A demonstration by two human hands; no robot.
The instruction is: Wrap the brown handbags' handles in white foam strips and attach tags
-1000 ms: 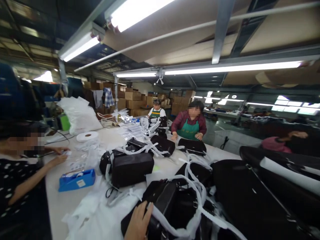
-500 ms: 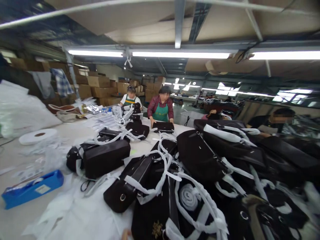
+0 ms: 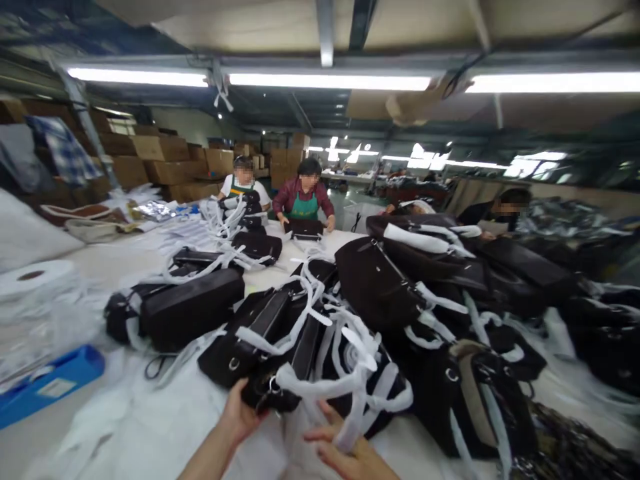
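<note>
Black handbag (image 3: 265, 393) — sitting in the cupped left hand (image 3: 240, 413) at the pile's near edge, the half-open right hand (image 3: 347, 447) touching its white strap wrapping (image 3: 325, 383) — is risking a slip if that loose wrapping snags the neighbouring bags (image 3: 375, 287).

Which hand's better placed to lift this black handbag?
Left, probably: the left hand is against the near end of the black handbag, while the right hand is at a white strap.

Left hand (image 3: 241, 415) gripping black handbag (image 3: 267, 393), right hand (image 3: 337, 448) right under white strap (image 3: 357, 407); more bags heaped across bench (image 3: 265, 283), apron-wearing worker (image 3: 304, 207) opposite.
</note>
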